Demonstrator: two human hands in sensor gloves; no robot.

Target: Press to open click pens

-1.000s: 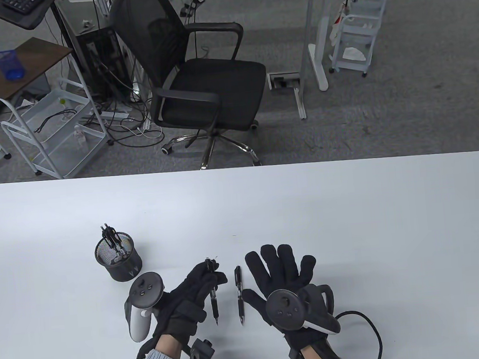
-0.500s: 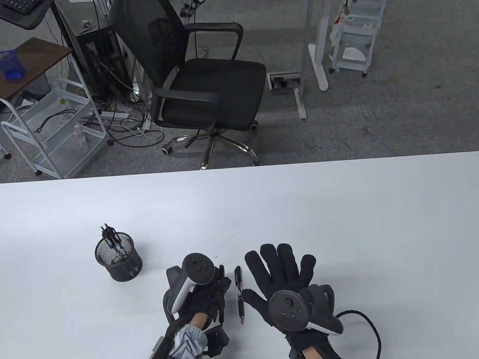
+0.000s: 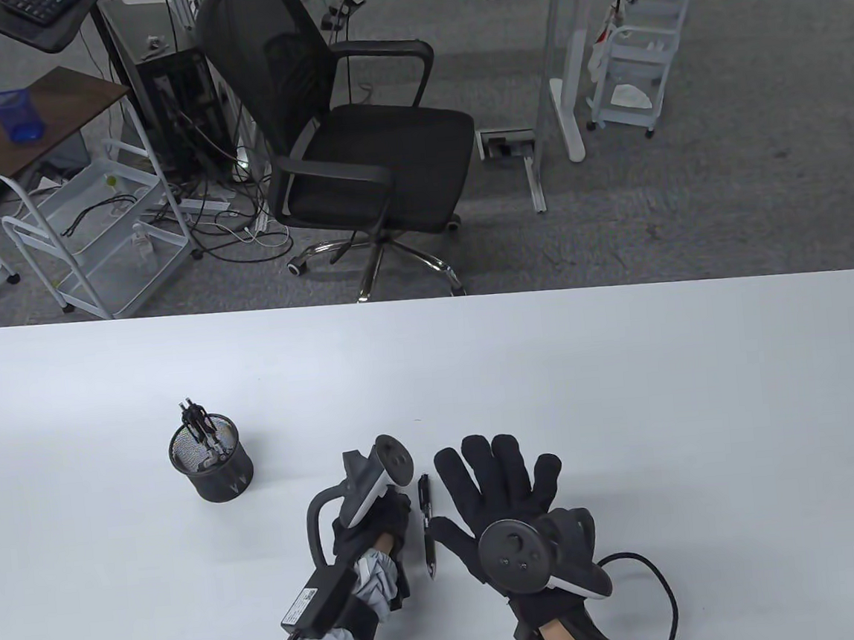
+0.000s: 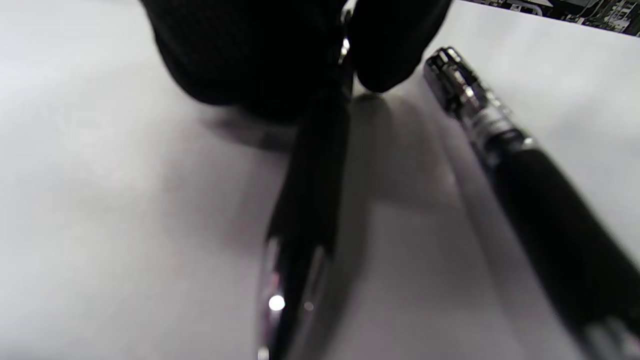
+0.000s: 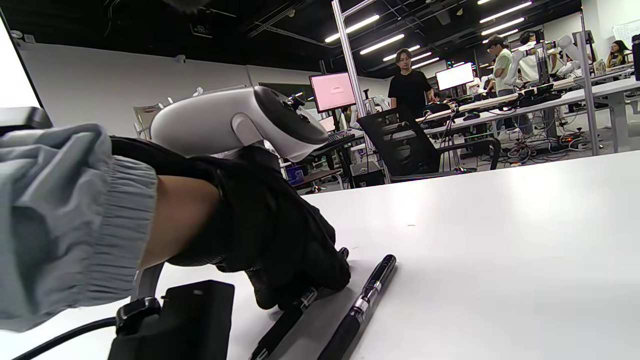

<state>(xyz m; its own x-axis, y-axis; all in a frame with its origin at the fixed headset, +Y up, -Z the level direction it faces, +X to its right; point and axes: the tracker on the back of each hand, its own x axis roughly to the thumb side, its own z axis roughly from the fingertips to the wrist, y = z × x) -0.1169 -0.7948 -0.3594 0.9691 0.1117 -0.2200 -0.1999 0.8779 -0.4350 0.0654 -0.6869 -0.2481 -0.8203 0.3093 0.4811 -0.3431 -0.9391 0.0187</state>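
My left hand (image 3: pixel 393 516) grips a black click pen near its upper end and holds it low over the white table (image 3: pixel 627 392). The held pen shows in the left wrist view (image 4: pixel 310 200) and in the right wrist view (image 5: pixel 282 322); in the table view the hand hides it. A second black click pen (image 3: pixel 428 525) lies on the table just right of that hand, and also shows in the wrist views (image 4: pixel 530 190) (image 5: pixel 362 302). My right hand (image 3: pixel 502 481) rests flat and open on the table right of the lying pen, holding nothing.
A black mesh pen cup (image 3: pixel 212 462) with a few pens stands upright left of my hands. A black office chair (image 3: pixel 351 140) stands beyond the table's far edge. The right hand's cable (image 3: pixel 655 576) loops near the front edge.
My left hand has rolled over, its tracker swinging from the left side to the top, and has brought its pen down close beside the lying pen. The right hand has not moved.
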